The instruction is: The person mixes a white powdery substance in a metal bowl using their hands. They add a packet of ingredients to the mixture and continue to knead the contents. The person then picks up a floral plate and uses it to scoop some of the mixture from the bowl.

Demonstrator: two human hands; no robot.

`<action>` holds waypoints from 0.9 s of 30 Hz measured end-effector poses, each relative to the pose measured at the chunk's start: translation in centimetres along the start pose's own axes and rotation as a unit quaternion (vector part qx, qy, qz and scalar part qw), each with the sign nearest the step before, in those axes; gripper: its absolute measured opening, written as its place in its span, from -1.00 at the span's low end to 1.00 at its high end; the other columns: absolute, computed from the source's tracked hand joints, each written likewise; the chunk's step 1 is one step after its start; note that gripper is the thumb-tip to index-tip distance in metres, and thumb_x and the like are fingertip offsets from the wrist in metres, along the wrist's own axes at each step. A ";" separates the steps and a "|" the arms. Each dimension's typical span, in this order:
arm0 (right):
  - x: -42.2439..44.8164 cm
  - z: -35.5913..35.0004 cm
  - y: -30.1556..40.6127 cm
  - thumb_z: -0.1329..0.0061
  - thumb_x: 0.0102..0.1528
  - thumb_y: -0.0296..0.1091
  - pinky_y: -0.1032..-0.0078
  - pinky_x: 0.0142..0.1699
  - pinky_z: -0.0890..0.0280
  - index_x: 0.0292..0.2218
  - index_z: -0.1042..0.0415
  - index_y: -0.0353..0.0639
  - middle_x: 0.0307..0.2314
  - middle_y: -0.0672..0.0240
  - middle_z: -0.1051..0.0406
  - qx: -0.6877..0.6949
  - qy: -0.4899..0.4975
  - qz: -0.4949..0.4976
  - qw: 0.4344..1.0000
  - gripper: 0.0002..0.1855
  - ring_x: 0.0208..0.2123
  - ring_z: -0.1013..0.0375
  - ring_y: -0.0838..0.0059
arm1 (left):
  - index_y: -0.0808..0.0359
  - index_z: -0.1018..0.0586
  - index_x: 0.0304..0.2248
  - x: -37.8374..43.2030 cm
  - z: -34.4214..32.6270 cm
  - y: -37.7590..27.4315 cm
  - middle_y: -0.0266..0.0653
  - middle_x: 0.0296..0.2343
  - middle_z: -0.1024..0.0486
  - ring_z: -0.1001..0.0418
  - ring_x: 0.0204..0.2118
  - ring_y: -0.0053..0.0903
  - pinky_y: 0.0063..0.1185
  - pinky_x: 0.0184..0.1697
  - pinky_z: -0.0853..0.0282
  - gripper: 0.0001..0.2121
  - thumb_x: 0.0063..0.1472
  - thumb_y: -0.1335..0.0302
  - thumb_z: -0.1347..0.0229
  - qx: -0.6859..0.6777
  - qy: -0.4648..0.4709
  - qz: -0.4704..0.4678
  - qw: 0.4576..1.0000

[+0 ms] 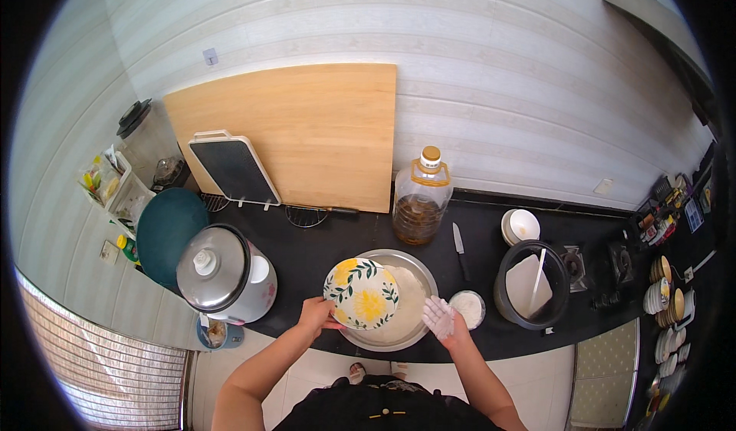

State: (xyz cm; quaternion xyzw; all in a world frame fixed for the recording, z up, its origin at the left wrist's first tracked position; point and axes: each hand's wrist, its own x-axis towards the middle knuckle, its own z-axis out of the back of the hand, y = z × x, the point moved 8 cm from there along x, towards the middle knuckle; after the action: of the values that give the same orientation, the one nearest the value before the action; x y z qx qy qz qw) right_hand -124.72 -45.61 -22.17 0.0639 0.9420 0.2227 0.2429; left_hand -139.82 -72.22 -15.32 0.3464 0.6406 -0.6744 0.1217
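A round plate with yellow flowers and green leaves (361, 294) is held by its left edge in my left hand (318, 315), over the left part of a wide metal basin (431, 276). Pale dough or flour (407, 301) lies in the basin, partly hidden by the plate. My right hand (444, 323) is at the basin's right rim, palm up, fingers spread, coated in white powder and holding nothing. Just right of it stands a small bowl of white flour (468, 309).
A rice cooker (261, 281) stands left. Behind the basin are a large oil bottle (421, 201) and a knife (459, 247). To the right are a dark pot (503, 299) with a pale slab and a white stick inside, stacked bowls (524, 224) and a gas stove (575, 267).
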 end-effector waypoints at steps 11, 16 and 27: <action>1.7 -0.4 0.2 0.33 0.12 -0.21 0.33 0.08 -0.04 -0.01 -0.07 -0.25 -0.03 0.20 -0.11 -0.050 0.012 -0.002 0.999 -0.54 0.00 -0.12 0.27 | 0.60 -0.38 -0.35 0.0 2.5 -0.9 0.03 -0.50 -0.45 -0.49 -0.56 -0.23 -0.50 -0.60 -0.47 -0.71 -0.14 0.61 0.15 0.007 -0.031 -0.043 0.999; 3.6 -0.4 -0.8 0.33 0.12 -0.23 0.34 0.07 -0.05 -0.01 -0.08 -0.25 -0.04 0.21 -0.13 -0.057 0.048 -0.015 0.997 -0.56 -0.02 -0.15 0.30 | 0.60 -0.37 -0.32 -0.8 4.6 0.0 0.04 -0.51 -0.45 -0.49 -0.58 -0.25 -0.49 -0.60 -0.47 -0.69 -0.13 0.61 0.15 0.013 -0.048 -0.049 0.998; 5.7 -3.3 -5.9 0.11 -0.10 -0.39 0.39 -0.01 -0.13 -0.30 -0.38 -0.17 -0.30 0.16 -0.36 -0.825 0.140 0.126 0.532 -0.75 -0.13 -0.28 0.22 | 0.60 -0.37 -0.34 -2.5 6.9 2.9 0.03 -0.53 -0.46 -0.49 -0.59 -0.26 -0.50 -0.60 -0.47 -0.70 -0.14 0.62 0.13 -0.011 -0.078 -0.030 0.996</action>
State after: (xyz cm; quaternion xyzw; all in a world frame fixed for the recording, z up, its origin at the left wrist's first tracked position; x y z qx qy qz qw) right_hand -131.39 -50.84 -24.64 -0.0791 0.3436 0.9355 0.0220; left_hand -138.37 -79.92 -16.42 0.2722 0.6464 -0.6958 0.1546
